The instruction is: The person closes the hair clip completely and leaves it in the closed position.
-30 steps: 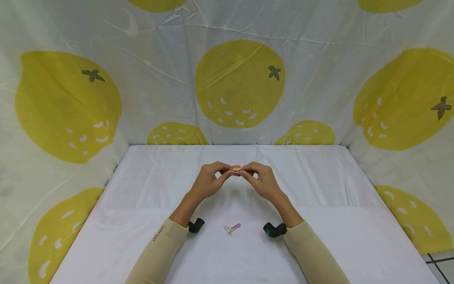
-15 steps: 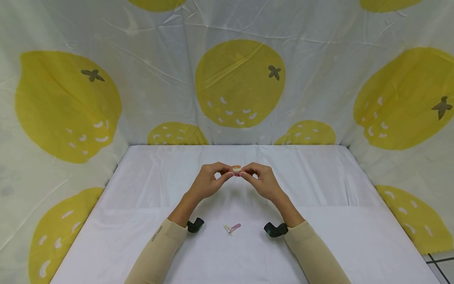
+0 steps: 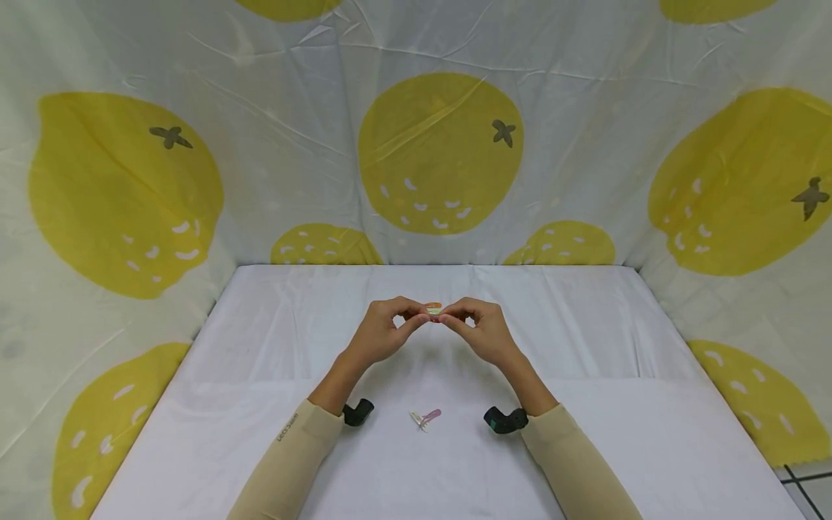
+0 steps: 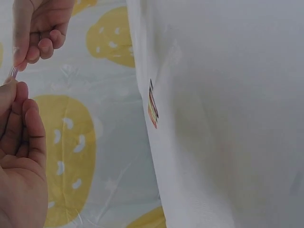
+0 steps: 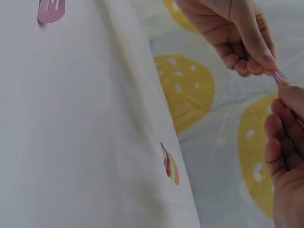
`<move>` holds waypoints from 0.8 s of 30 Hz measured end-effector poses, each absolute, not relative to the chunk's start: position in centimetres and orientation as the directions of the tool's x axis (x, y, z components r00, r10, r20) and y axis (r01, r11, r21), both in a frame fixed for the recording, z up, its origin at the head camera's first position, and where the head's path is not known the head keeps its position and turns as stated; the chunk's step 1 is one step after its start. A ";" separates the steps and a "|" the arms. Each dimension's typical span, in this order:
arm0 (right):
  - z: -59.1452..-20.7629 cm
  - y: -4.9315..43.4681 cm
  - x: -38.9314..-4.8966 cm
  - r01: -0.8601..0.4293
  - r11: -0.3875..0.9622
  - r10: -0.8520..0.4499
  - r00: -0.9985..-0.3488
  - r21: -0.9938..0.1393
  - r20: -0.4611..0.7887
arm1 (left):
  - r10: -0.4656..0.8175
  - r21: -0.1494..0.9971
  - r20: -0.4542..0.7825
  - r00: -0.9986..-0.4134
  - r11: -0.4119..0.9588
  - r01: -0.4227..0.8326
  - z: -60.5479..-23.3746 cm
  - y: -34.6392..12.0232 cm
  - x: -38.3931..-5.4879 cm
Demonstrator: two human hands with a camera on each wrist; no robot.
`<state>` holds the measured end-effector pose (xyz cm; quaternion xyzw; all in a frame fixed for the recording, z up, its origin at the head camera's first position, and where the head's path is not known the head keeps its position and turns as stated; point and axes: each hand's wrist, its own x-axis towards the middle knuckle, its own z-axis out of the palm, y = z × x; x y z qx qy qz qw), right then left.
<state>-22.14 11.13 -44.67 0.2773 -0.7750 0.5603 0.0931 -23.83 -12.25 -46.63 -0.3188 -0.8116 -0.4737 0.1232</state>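
Observation:
Both hands meet above the far half of the white table. My left hand [image 3: 383, 328] pinches one end of a small pink hair clip [image 4: 14, 72] between thumb and forefinger. The other end is in the pinch of my right hand [image 3: 481, 331]. Only a short slotted middle of the clip shows between the fingertips, so whether it is snapped or bent cannot be told. Past the hands, several hair clips [image 5: 170, 166] in orange, yellow-green and red lie close together near the table's far edge.
Nearer the person, a mauve hair clip [image 3: 432, 415] lies with pale clips [image 3: 417, 417] on the white tablecloth [image 3: 585, 448]. Lemon-print curtains [image 3: 442, 152] rise at the back and both sides. A dark wrist camera [image 3: 505, 420] sits on each wrist.
Both hands keep their pinch in almost the same place. The right hand has shifted very slightly to the right. The clips on the table have not moved.

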 end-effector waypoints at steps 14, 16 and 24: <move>-49.1 11.3 -24.8 -0.433 0.337 -0.225 -0.899 -0.836 0.376 | 0.324 0.689 0.437 -0.839 0.479 0.544 -48.2 -12.0 -24.6; -49.4 11.3 -25.0 -0.427 0.343 -0.226 -0.902 -0.837 0.368 | 0.325 0.687 0.414 -0.850 0.502 0.526 -48.2 -12.0 -24.8; -50.9 11.1 -25.2 -0.403 0.397 -0.251 -0.912 -0.825 0.325 | 0.311 0.684 0.343 -0.886 0.564 0.463 -48.9 -12.2 -25.1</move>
